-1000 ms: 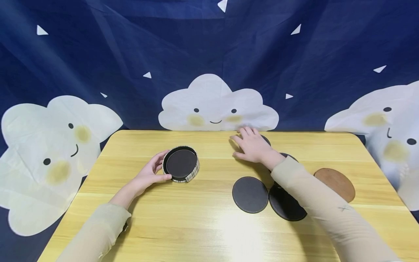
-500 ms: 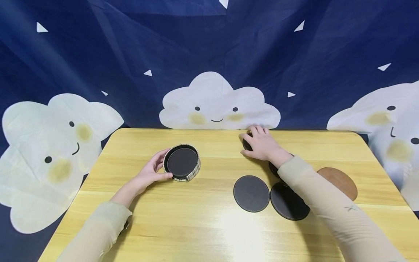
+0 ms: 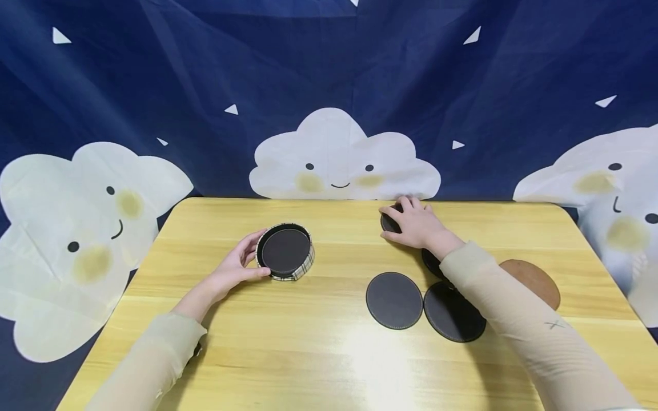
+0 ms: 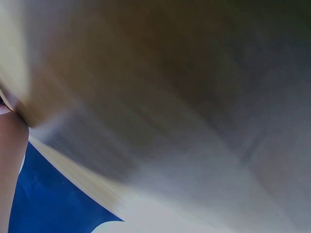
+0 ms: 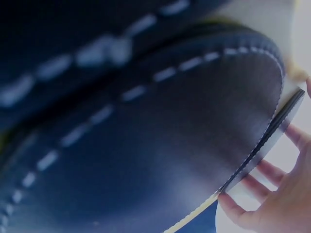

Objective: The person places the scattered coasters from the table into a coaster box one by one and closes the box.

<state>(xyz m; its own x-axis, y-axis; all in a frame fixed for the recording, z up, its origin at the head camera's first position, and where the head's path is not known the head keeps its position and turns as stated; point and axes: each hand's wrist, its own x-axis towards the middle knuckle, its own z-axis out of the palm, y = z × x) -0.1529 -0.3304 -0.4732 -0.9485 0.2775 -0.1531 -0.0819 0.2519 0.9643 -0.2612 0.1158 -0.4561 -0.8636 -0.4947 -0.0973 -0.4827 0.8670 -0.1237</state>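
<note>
My left hand (image 3: 233, 267) holds a round, plaid-sided coaster holder (image 3: 306, 266) by its left side, thumb at the near rim. Inside it lies a dark coaster (image 3: 285, 251) with a stitched edge. Near the table's far edge, my right hand (image 3: 418, 225) spans a black coaster (image 3: 390, 221), fingers and thumb curled at its edge and covering much of it. The right wrist view has this gripped coaster (image 5: 290, 112) at the fingertips, behind a larger-looking stitched coaster (image 5: 160, 136). Only a blurred surface and a sliver of hand (image 4: 12, 155) show in the left wrist view.
Two black coasters, one at the left (image 3: 394, 301) and one at the right (image 3: 454, 314), lie edge to edge on the wooden table (image 3: 288, 348). Another black coaster (image 3: 433, 262) and a brown one (image 3: 534, 282) are partly hidden by the right arm. A blue cloud-print curtain (image 3: 329, 68) hangs behind.
My right hand has shifted slightly right and closed around the far black coaster, whose left part now shows between thumb and fingers. The left hand keeps its hold on the holder.
</note>
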